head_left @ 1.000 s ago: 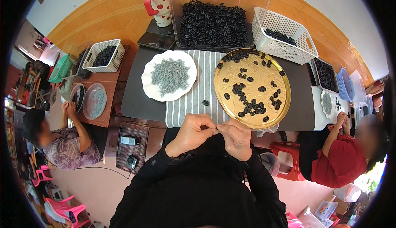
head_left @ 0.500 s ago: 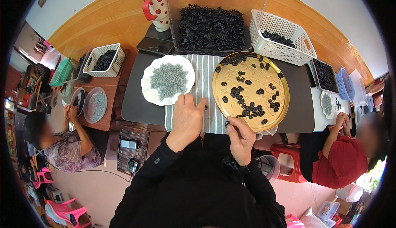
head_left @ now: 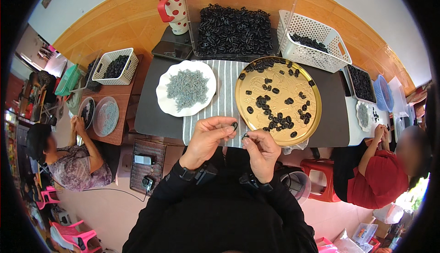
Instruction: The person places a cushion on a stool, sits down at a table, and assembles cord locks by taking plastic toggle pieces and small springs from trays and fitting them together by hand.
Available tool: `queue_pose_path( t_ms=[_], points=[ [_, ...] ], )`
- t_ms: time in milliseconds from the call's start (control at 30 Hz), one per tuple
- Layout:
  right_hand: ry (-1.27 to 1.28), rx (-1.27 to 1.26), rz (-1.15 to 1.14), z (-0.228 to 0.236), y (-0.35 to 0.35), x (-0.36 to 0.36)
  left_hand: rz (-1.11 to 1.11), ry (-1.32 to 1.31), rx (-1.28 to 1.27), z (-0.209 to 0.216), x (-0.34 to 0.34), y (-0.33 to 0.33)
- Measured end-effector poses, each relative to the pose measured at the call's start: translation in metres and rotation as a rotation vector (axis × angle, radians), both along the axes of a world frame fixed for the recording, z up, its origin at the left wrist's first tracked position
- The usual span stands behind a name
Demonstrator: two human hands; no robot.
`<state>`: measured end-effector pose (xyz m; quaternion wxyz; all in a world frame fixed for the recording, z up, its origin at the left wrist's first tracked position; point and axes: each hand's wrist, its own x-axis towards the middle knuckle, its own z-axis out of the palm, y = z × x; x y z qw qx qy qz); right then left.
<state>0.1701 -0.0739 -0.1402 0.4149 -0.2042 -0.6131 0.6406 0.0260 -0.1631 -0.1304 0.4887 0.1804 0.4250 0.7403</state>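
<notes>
My left hand (head_left: 205, 139) is closed, its fingertips pinching a small black oval plastic piece (head_left: 234, 125). Beside it my right hand (head_left: 262, 156) pinches another small black plastic piece (head_left: 245, 136), mostly covered by the fingers. The two pieces are close together but apart, above the front edge of a grey-and-white striped cloth (head_left: 224, 88). Left of the cloth's middle, a white scalloped plate (head_left: 164, 102) holds a heap of small grey metal pieces (head_left: 187, 88), too fine to name. Many black oval pieces lie scattered on a round gold tray (head_left: 275, 102) to the right.
A clear bin (head_left: 236, 33) of black pieces stands behind, between a dotted tumbler (head_left: 174, 10) and a white perforated basket (head_left: 337, 54). A dark phone (head_left: 172, 50) lies near the tumbler. Two people sit at side tables, left (head_left: 75, 161) and right (head_left: 380, 175).
My left hand has risen off the cloth and now pinches a black piece near my right hand. The right hand has shifted slightly left and down, still holding its piece.
</notes>
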Motion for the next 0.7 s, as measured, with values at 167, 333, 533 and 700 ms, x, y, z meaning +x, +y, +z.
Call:
queue_pose_path(
  t_ms=[167, 333, 533, 700],
  points=[
    [-0.070, 0.246, -0.055, 0.005, -0.003, -0.005, -0.006, -0.042, 0.020, -0.001, 0.008, -0.007],
    [-0.102, 0.310, -0.081, 0.009, -0.006, -0.007, -0.009, -0.023, 0.041, -0.001, 0.009, -0.010],
    [-0.098, 0.349, -0.100, 0.013, -0.006, -0.010, 0.008, 0.055, 0.020, -0.006, 0.010, -0.011],
    [-0.128, 0.370, -0.093, 0.012, -0.004, -0.009, 0.049, 0.262, -0.053, -0.006, 0.018, -0.009]
  ],
)
